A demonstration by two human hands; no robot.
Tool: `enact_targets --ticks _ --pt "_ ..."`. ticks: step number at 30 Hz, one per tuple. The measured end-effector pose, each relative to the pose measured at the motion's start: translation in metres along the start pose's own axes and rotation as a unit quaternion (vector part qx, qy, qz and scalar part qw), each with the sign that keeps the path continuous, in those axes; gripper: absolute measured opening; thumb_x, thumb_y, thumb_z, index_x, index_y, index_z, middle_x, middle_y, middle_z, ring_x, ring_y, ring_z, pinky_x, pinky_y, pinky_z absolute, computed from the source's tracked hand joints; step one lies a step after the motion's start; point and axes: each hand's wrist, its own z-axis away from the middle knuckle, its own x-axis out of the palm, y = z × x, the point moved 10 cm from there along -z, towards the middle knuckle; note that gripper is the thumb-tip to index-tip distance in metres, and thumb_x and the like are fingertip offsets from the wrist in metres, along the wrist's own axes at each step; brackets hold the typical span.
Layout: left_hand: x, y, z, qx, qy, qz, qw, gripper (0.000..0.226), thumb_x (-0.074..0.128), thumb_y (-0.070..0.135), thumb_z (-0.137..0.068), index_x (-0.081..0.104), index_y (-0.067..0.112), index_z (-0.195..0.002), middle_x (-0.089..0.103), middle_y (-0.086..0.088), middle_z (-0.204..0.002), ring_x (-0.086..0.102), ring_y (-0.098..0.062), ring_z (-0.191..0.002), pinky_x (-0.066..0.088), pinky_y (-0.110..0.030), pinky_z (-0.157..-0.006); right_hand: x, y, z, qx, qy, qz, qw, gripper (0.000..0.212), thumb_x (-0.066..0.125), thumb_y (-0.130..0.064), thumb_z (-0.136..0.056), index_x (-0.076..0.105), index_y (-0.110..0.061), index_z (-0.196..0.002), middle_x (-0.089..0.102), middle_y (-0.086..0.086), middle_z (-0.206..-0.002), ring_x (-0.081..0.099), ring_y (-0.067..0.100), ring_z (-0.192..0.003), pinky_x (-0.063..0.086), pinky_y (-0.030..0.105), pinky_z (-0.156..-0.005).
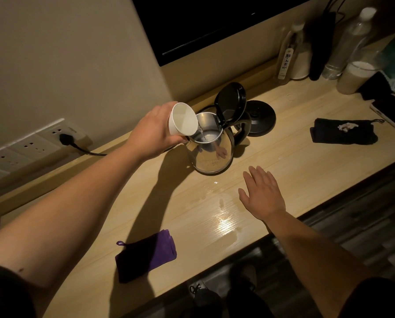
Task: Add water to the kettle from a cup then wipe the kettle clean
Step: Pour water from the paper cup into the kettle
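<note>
Hand (156,129) hides cup's (183,119) base.

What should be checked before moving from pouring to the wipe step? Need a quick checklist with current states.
1. Black kettle lid open for pouring: ok, it stands upright.
2. White paper cup tipped over the mouth of the steel and glass kettle: ok, held by the left hand.
3. Cup emptied: cannot tell, a thin stream shows at its lip.
4. Right hand free for a cloth: ok, open over the wooden counter.
5. Folded purple cloth in reach: ok, at the near edge.
6. Counter dry: not ok, wet patches beside the right hand.
</note>
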Motion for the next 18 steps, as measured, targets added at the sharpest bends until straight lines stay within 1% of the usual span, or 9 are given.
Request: enact_targets --ticks 10,18 --pt "0.0023 -0.0002 -0.0018 0.008 -0.013 -0.028 0.999 0.088 0.083 0.045 -0.07 0.036 0.025 -0.142 0.05 -0.005 -0.137 0.046 -0.025 -0.122 0.041 -0.043 -0.099 -0.0003 -0.0006 -0.0007 0.0 -0.001 0.01 1.0 0.079 0.009 -0.057 -0.092 0.04 -0.012 -0.149 0.035 0.013 -0.158 0.023 0.032 -0.149 0.016 0.049 -0.121" --pt "0.0014 0.0046 -0.003 0.02 -0.016 -0.044 0.999 0.089 0.083 0.044 -0.07 0.036 0.022 -0.143 0.05 -0.006 -0.138 0.046 -0.027 -0.123 0.04 -0.044 -0.1 0.0009 0.0 -0.0007 0.0 -0.001 -0.002 1.0 0.077 0.012 -0.056 -0.093 0.044 -0.01 -0.147 0.039 0.015 -0.156 0.027 0.034 -0.147 0.021 0.052 -0.12"
